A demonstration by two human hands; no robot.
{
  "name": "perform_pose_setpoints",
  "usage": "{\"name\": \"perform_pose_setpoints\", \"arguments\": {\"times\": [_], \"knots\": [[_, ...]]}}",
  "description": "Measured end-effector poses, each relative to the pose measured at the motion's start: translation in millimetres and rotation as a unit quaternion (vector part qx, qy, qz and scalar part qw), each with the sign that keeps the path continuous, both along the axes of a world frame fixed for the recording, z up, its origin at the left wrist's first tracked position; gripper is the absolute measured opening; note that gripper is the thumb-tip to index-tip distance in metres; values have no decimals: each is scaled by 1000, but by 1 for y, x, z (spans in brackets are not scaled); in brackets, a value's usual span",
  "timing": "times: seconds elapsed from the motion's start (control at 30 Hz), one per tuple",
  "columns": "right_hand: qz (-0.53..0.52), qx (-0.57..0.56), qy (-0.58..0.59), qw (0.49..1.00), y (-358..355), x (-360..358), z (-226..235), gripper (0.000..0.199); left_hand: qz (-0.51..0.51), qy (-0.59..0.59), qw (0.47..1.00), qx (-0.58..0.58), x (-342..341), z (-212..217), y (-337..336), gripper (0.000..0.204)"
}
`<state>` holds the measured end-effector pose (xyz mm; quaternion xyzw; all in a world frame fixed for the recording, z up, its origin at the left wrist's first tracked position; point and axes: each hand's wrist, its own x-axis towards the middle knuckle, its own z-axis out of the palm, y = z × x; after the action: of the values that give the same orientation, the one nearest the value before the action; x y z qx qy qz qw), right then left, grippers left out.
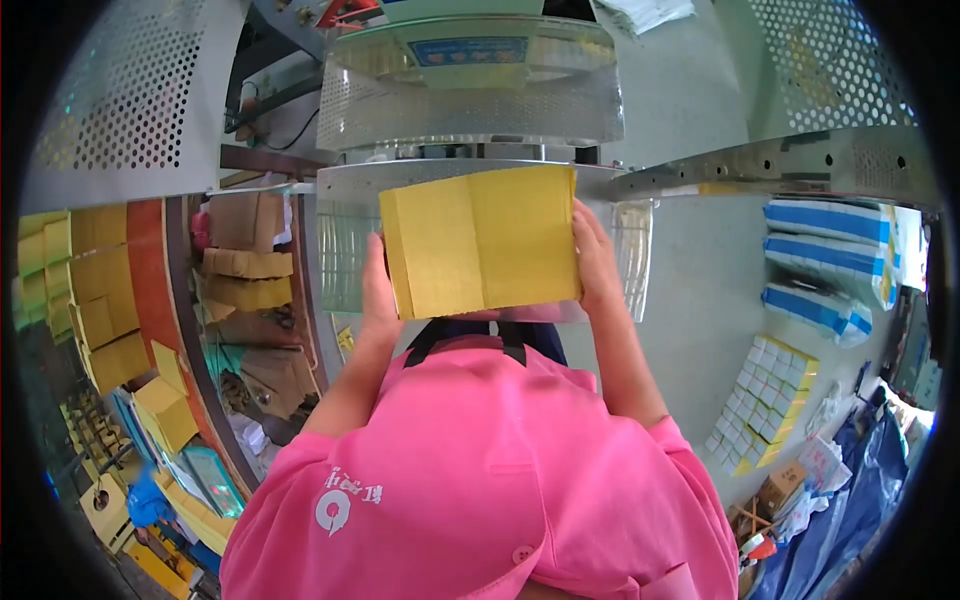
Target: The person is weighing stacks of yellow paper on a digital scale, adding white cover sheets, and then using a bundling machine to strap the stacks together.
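Now gripping yellow cardboard box point(480, 243) by opposite sides | with half-open left hand point(377, 285) and right hand point(597, 262) | over metal counter point(348, 183)

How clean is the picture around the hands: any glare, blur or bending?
Head view: the left hand, right hand and yellow cardboard look evenly lit and fairly clear; head view: reflections streak the shiny metal surface under the cardboard; head view: the red strip at left bows with fisheye distortion, and the corners go black.

Yellow cardboard point(530, 240) — creased, slightly tilted
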<state>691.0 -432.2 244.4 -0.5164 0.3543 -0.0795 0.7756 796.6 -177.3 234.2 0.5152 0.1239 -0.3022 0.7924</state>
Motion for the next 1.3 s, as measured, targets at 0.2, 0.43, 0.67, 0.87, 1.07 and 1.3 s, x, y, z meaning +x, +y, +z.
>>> {"name": "perform_pose_setpoints", "arguments": {"times": [0.2, 0.43, 0.67, 0.87, 1.07, 1.3], "knots": [[-23, 96, 22, 995, -2, 2, 17, 38, -74, -115, 980, 146, 10, -4, 10, 43], [36, 49, 1, 998, -11, 8, 15, 38, -10, 31, 995, 91, 6, -1, -20, 39], [47, -2, -183, 982, -48, 12, 13, 39, -119, -391, 846, 341, 8, -53, -12, 37], [-31, -91, -199, 975, -52, -11, -11, 32, -149, -467, 837, 242, -3, -68, -29, 36], [-185, -107, -138, 967, -45, -25, -12, 24, -114, -419, 875, 214, -2, -62, -66, 38], [-120, -570, -54, 811, -44, -48, 68, 29, 6, -62, 979, -193, -2, -66, -68, 43]]}}
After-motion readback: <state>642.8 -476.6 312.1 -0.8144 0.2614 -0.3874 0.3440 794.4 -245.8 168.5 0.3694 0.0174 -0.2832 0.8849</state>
